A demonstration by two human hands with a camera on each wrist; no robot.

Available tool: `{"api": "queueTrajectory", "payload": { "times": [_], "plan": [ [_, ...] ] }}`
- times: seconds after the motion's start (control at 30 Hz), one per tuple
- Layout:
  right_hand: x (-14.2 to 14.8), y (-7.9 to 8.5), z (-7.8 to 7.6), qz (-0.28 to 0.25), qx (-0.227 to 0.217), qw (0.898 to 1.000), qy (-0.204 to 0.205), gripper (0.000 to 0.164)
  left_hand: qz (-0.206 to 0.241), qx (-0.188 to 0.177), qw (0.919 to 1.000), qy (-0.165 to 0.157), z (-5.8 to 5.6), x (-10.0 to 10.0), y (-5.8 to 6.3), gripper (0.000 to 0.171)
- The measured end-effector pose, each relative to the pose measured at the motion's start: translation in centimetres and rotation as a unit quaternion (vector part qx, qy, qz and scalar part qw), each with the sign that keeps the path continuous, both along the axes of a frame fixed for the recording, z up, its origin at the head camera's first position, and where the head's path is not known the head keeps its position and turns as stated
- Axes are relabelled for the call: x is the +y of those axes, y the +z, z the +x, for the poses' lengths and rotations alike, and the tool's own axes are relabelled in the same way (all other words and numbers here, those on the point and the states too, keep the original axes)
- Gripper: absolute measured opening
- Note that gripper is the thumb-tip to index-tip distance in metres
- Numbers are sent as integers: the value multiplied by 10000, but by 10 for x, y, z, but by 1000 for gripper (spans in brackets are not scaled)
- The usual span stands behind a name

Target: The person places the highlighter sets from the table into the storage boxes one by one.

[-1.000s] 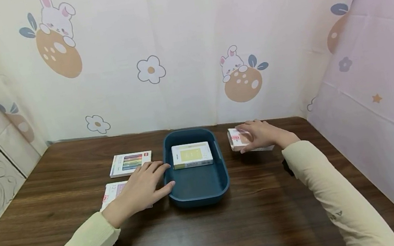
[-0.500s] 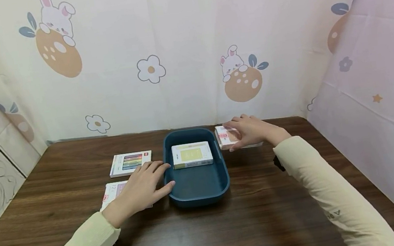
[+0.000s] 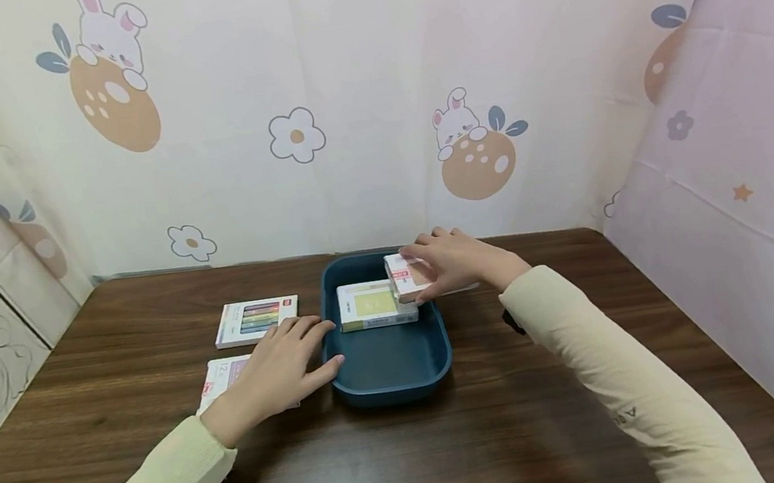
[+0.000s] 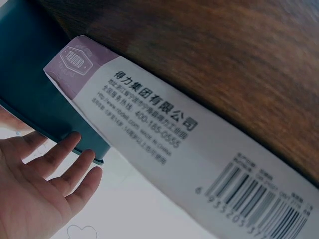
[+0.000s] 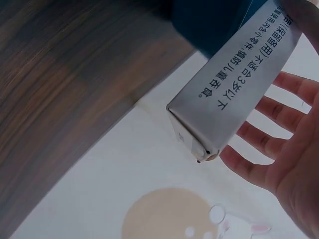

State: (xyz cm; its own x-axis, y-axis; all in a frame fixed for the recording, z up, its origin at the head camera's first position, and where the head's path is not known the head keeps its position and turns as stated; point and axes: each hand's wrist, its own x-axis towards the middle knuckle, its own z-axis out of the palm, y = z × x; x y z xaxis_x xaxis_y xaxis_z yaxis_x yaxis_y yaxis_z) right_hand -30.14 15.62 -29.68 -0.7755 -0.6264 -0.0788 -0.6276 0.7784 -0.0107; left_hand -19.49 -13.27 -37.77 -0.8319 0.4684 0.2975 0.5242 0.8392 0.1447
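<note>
Right hand grips a small white cardboard box with pink label, fingers clamped round it, held over the far right corner of the dark blue plastic tray. A white box with yellow panel lies inside the tray. Left hand rests flat, fingers spread and straight, touching the tray's left rim, covering a flat white box on the dark wooden worktop.

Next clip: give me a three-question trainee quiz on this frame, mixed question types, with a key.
1. True or false: the right hand holds the pink box above the blue tray.
2. Which thing does the left hand touch? A. the blue tray B. the coloured-pen box C. the wall
3. Fill in: a white box with a yellow face lies ___ the tray.

Key: 1 true; 2 A; 3 in
</note>
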Motion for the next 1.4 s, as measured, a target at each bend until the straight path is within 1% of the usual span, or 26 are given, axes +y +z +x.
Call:
{"api": "queueTrajectory", "payload": {
  "times": [0.27,0.43,0.63,0.87,1.17,1.4],
  "plan": [
    [-24,-4,-1,211,69,9996,177,81,17,-52,10000,15,0,1,1,57],
    [-36,-6,1,413,201,9987,215,81,11,-63,10000,7,0,1,1,58],
    [-51,-5,1,660,366,9968,245,81,23,-131,9999,30,0,1,1,58],
    [-66,-6,-1,781,367,9960,226,81,32,-168,9998,55,0,1,2,57],
    [-77,-16,-4,859,388,9955,136,81,26,-164,9998,52,0,1,2,57],
    [-77,-29,-9,814,241,9963,142,81,30,-171,9998,34,1,1,2,58]
  ]
}}
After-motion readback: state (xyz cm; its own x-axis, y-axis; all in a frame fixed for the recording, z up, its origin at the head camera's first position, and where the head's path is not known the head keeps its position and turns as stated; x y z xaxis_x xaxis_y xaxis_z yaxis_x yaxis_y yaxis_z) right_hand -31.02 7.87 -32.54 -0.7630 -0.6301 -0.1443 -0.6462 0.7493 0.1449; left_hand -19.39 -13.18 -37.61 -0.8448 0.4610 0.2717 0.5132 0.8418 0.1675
